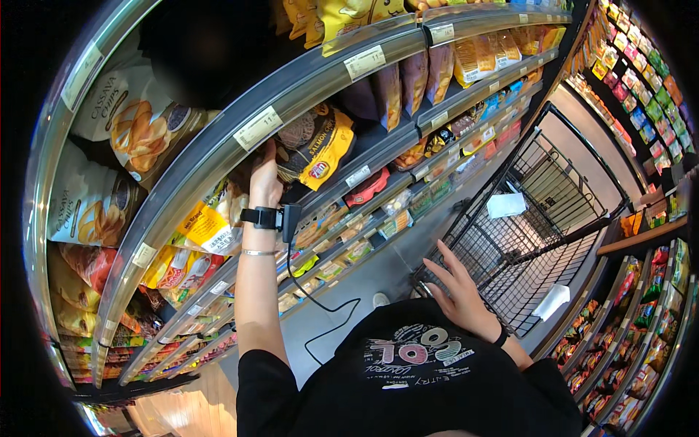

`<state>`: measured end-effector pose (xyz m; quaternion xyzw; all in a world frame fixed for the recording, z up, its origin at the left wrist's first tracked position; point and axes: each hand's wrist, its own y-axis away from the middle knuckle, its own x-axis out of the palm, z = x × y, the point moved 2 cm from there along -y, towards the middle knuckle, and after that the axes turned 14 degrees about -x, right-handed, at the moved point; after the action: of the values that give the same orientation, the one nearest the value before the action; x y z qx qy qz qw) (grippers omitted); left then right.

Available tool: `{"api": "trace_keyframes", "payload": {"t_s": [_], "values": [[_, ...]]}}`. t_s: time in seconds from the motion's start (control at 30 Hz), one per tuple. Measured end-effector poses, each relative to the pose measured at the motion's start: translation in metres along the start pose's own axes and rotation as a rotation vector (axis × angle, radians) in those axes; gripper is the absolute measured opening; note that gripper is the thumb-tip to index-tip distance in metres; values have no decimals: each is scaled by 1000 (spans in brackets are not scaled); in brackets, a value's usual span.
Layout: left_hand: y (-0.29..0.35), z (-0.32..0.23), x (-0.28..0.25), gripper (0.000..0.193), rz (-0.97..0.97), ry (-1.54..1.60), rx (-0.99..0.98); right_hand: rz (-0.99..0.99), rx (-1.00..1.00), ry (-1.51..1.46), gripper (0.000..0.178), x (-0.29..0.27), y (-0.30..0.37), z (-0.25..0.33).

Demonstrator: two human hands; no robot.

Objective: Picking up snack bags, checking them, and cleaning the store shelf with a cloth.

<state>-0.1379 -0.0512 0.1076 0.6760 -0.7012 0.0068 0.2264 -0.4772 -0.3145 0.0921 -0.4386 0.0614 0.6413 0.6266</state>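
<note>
A black and yellow bag of chips (320,149) tilts at the front of a middle shelf, overlapping the shelf's edge. My left hand (266,180) grips this bag along its left side; the fingertips are partly hidden by the bag and the shelf above. On that wrist sit a black strap with a small box and a thin bracelet, and a black cable hangs from the box. Held out over the aisle, my right hand (457,284) is open with fingers apart and nothing in it. Beyond it stands a black wire shopping cart (539,240).
Shelves with clear lips and price tags (258,128) curve along my left, stocked with white chip bags (95,200) and purple bags (415,81). White papers (507,205) lie on the cart. More snack racks (641,313) line the right. Another person's arm (659,193) shows at far right.
</note>
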Motion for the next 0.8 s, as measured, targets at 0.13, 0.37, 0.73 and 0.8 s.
{"api": "trace_keyframes", "payload": {"t_s": [0.13, 0.37, 0.73, 0.8], "values": [[-12, -5, -3, 53, -27, -135, 65, -38, 64, 4, 46, -2, 12, -7], [-9, -2, -7, 52, -261, -468, 128, -67, 147, -20, 45, -4, 28, -17], [-40, 59, -56, 28, -373, -724, 396, -68, 214, 48, 38, -3, 51, -41], [-56, 58, -87, 23, -367, -671, 401, -57, 190, 30, 37, 3, 51, -43]]}}
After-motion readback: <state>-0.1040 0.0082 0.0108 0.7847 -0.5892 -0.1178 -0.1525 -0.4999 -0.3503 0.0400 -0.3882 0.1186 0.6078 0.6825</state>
